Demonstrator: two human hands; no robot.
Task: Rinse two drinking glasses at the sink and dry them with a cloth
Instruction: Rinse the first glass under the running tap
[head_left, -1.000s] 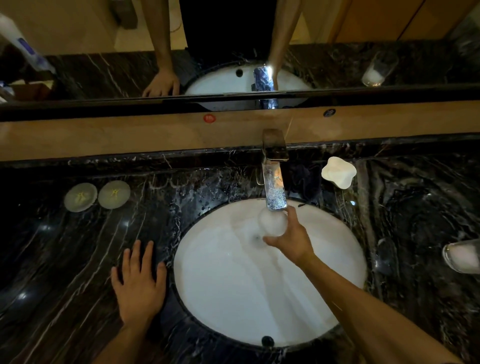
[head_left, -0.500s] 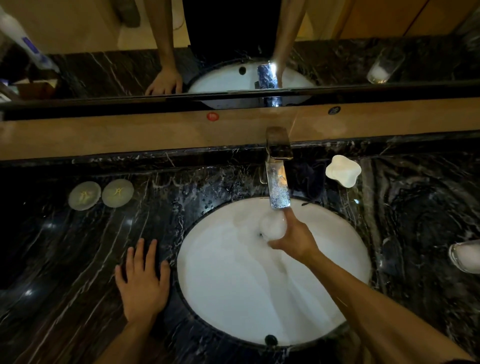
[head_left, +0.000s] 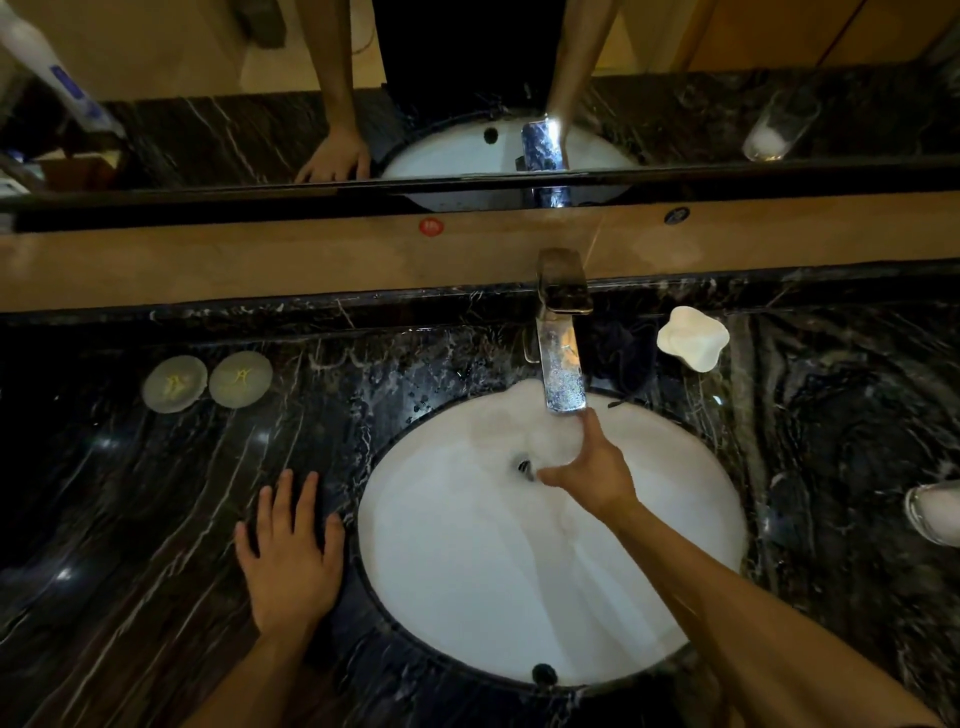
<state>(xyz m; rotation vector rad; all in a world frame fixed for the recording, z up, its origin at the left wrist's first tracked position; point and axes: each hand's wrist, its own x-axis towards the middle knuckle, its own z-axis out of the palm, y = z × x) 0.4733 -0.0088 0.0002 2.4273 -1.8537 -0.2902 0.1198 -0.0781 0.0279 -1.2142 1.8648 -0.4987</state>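
My right hand (head_left: 597, 467) reaches into the white sink basin (head_left: 467, 571) and grips a clear drinking glass (head_left: 553, 441) just under the chrome faucet spout (head_left: 561, 379). The glass is blurred and pale against the basin, so its tilt is hard to read. The drain (head_left: 524, 466) shows just left of my thumb. My left hand (head_left: 291, 551) lies flat on the black marble counter (head_left: 130, 519) left of the basin, fingers spread, holding nothing. A second glass (head_left: 935, 512) stands on the counter at the right edge, partly cut off.
A white wavy soap dish (head_left: 693, 338) sits right of the faucet, with a dark bundle (head_left: 621, 356) between them. Two round pale coasters (head_left: 208, 382) lie at the back left. A wooden ledge (head_left: 260, 265) and a mirror run behind the counter.
The glass in my right hand has shifted slightly under the spout and blurred, and the drain now shows beside it. My left hand has stayed flat on the counter.
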